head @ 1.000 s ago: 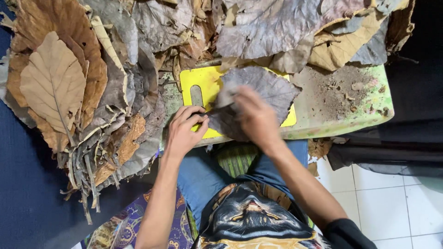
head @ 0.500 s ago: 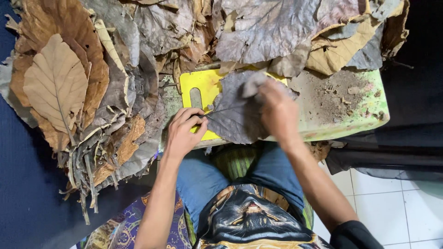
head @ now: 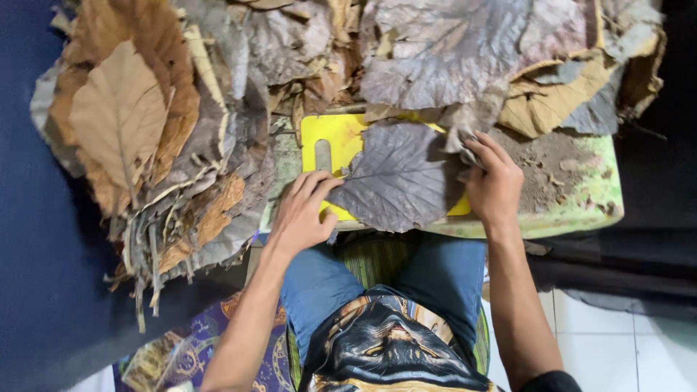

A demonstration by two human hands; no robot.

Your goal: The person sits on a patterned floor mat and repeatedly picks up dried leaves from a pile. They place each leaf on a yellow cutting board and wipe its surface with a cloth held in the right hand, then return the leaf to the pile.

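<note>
- While a large grey dried leaf [head: 398,181] lies flat across a yellow cutting board [head: 328,139], both hands rest on it.
- Left hand [head: 303,212]: fingers loosely spread, tips pressing the leaf's left edge.
- Right hand [head: 494,185]: fingers curled, pinching the leaf's crumpled right edge.
- Heaps of brown dried leaves [head: 138,131] surround the green table [head: 581,203].

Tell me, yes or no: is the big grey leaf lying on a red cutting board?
No: the grey leaf lies on a yellow cutting board, with the left hand at its near edge.
</note>
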